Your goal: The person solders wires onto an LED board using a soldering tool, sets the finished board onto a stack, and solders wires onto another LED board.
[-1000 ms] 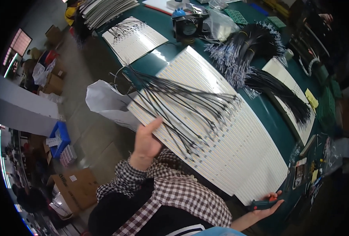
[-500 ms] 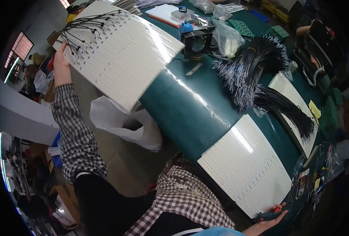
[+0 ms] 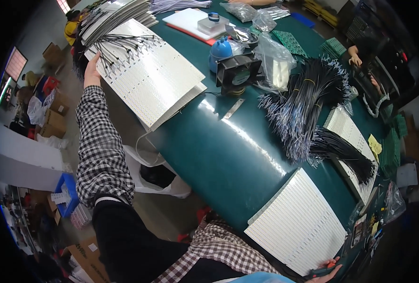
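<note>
Reaching far to the upper left, my left hand (image 3: 93, 70) grips the edge of a white panel (image 3: 157, 80) covered in rows of small marks. Thin black wires (image 3: 119, 47) with light tips fan out from its far end. The panel lies at the table's left side, against a stack of similar panels (image 3: 115, 19). At the lower right, my right hand (image 3: 330, 274) is partly cut off by the frame edge. A dark hand tool with red parts (image 3: 323, 270) rests in its fingers, its kind unclear. Just beside it lies another white panel (image 3: 296, 226).
Bundles of black wires (image 3: 308, 104) lie on the green table (image 3: 209, 165), partly over a further panel (image 3: 355, 137). A small black fan (image 3: 237, 73), a blue bottle (image 3: 220, 49) and plastic bags (image 3: 273, 56) stand behind. A white bag (image 3: 176, 181) hangs below the table edge. A co-worker's hand (image 3: 355, 56) shows at far right.
The left-hand panel has gone farther away and lies lower, next to the stack, its wires now beside the other panels. My right hand stays by the near panel with the tool.
</note>
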Action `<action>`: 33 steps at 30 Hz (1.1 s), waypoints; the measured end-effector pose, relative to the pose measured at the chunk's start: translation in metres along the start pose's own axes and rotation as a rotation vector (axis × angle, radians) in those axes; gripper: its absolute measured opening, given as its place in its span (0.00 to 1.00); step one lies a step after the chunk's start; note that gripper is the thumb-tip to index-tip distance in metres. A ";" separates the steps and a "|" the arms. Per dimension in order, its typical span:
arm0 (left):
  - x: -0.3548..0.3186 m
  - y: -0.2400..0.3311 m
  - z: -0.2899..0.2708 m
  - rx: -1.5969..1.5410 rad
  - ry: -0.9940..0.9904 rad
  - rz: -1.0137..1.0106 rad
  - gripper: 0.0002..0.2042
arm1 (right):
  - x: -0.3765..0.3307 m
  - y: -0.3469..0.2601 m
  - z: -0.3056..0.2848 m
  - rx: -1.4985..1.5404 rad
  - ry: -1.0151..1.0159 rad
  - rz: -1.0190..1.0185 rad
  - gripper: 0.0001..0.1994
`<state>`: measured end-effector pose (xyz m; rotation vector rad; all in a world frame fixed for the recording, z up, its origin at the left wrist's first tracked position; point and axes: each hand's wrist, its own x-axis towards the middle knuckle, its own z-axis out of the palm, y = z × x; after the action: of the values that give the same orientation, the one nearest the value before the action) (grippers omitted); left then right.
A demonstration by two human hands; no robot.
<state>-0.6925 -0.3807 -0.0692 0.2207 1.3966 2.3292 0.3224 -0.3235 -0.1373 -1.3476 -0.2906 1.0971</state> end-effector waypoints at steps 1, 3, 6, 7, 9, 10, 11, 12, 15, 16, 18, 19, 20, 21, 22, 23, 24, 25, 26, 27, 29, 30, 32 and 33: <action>0.004 -0.006 -0.004 -0.016 -0.008 -0.081 0.17 | 0.000 0.000 -0.001 -0.001 0.009 -0.002 0.21; 0.011 -0.019 -0.012 -0.025 -0.041 -0.071 0.16 | 0.003 0.000 -0.002 -0.003 0.026 -0.016 0.21; 0.023 -0.031 -0.024 -0.012 -0.026 -0.043 0.16 | 0.003 -0.001 0.000 0.004 -0.034 0.003 0.22; 0.027 -0.037 -0.028 0.005 -0.039 -0.064 0.17 | 0.001 -0.001 0.001 0.004 -0.031 0.001 0.22; 0.034 -0.047 -0.034 0.147 -0.020 0.019 0.18 | -0.001 0.000 0.004 -0.103 0.041 -0.036 0.23; 0.035 -0.054 -0.038 0.370 0.149 0.146 0.19 | -0.002 0.001 0.005 -0.099 0.041 -0.037 0.23; 0.037 -0.058 -0.039 0.532 0.343 0.174 0.21 | -0.002 0.001 0.006 -0.097 0.063 -0.035 0.23; 0.035 -0.065 -0.043 0.555 0.355 0.219 0.24 | -0.002 0.002 0.005 -0.094 0.084 -0.036 0.24; 0.026 -0.076 -0.044 0.293 0.365 0.077 0.21 | 0.003 0.002 -0.003 -0.091 0.149 -0.039 0.25; 0.023 -0.076 -0.042 0.324 0.357 0.130 0.21 | 0.007 0.002 -0.007 -0.090 0.153 -0.040 0.25; 0.017 -0.077 -0.041 0.617 0.356 0.112 0.18 | 0.016 0.002 -0.016 -0.077 0.095 -0.028 0.27; 0.017 -0.077 -0.042 0.632 0.354 0.137 0.18 | 0.022 0.002 -0.018 -0.074 0.104 -0.029 0.27; 0.017 -0.078 -0.045 0.663 0.286 0.178 0.18 | 0.026 0.003 -0.021 0.040 -0.059 -0.022 0.24; 0.021 -0.079 -0.049 0.694 0.178 0.214 0.18 | 0.027 0.004 -0.023 0.159 -0.220 -0.020 0.21; 0.027 -0.082 -0.055 0.718 0.121 0.247 0.21 | 0.029 0.005 -0.025 0.171 -0.207 -0.027 0.21; 0.038 -0.083 -0.062 0.802 0.134 0.233 0.22 | 0.031 0.005 -0.025 0.137 -0.120 -0.041 0.20; 0.047 -0.088 -0.071 0.775 0.062 0.258 0.22 | 0.029 0.005 -0.025 0.125 -0.058 -0.069 0.20; 0.057 -0.092 -0.080 0.966 0.149 0.302 0.24 | 0.029 0.006 -0.026 0.142 -0.072 -0.042 0.20; 0.068 -0.094 -0.087 1.228 0.211 0.282 0.25 | 0.029 0.006 -0.025 0.198 -0.148 -0.047 0.20; 0.075 -0.096 -0.092 1.423 0.299 0.241 0.26 | 0.029 0.006 -0.025 0.214 -0.154 -0.070 0.19; 0.069 -0.101 -0.093 1.118 0.135 0.296 0.21 | 0.030 0.007 -0.027 0.252 -0.137 -0.062 0.20; 0.056 -0.099 -0.086 1.070 0.074 0.329 0.19 | 0.029 0.007 -0.029 0.214 -0.148 -0.077 0.20; -0.003 -0.098 -0.062 1.158 0.273 0.371 0.23 | 0.031 0.009 -0.032 0.248 -0.158 -0.071 0.21; -0.041 -0.096 -0.041 1.317 0.346 0.488 0.25 | 0.032 0.009 -0.033 0.251 -0.153 -0.070 0.20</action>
<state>-0.6434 -0.3917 -0.1695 0.5738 3.1360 1.3447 0.3581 -0.3215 -0.1673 -1.0264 -0.2987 1.1397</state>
